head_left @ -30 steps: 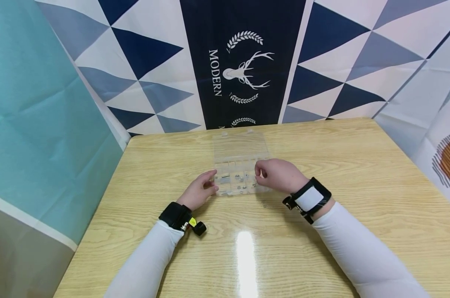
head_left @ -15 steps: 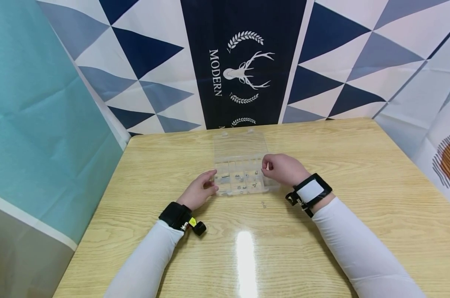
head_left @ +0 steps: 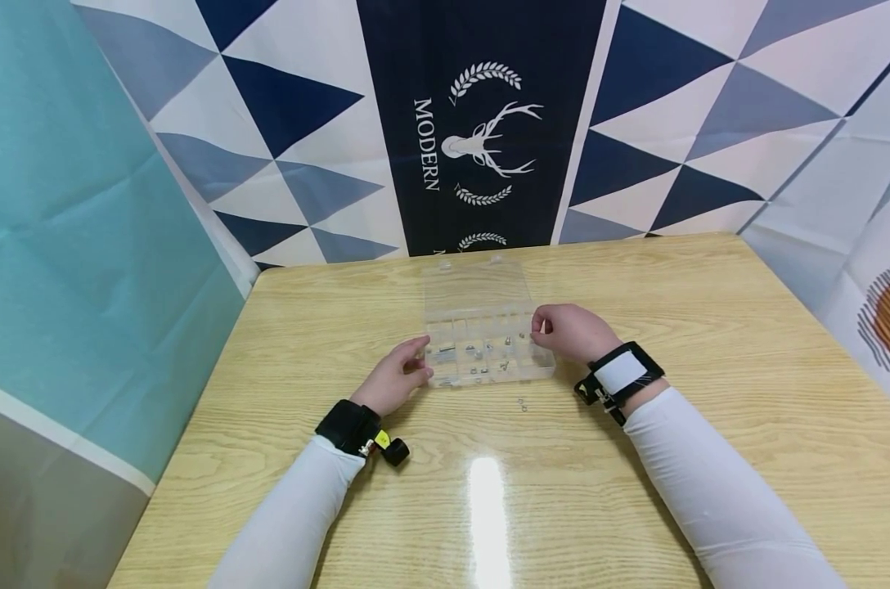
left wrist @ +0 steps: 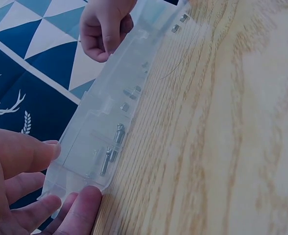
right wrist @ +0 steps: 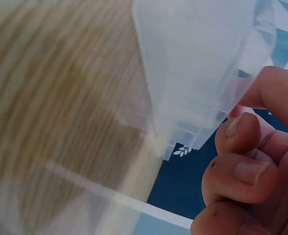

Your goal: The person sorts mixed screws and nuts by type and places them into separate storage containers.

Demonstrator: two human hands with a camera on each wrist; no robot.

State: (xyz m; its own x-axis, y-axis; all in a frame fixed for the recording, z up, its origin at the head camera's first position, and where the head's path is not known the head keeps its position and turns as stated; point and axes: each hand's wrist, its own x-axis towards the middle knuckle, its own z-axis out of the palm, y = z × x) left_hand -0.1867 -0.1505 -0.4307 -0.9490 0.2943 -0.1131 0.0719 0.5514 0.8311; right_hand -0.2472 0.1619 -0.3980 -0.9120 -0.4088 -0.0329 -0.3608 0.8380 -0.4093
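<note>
A clear plastic compartment box [head_left: 492,364] stands on the table with its lid [head_left: 474,285] folded back. Its compartments hold small metal screws [left wrist: 106,160] and other small metal parts. My left hand [head_left: 401,372] holds the box's left end, thumb at the near side and fingers at the far side. Over the right-hand compartments is my right hand [head_left: 573,331], fingers curled and fingertips close together right at the rim. I cannot tell whether a small part is between them. A small metal piece [head_left: 522,335] lies in the compartment just left of those fingertips.
Two small metal nuts [head_left: 522,405] lie on the wooden table [head_left: 386,523] just in front of the box. Behind the table's far edge hangs a patterned cloth [head_left: 482,123]. A blue-green cloth [head_left: 84,204] hangs at the left.
My right hand has moved right along the box, uncovering compartments with small metal parts and the nuts on the table. The left hand stays at the box's left end.
</note>
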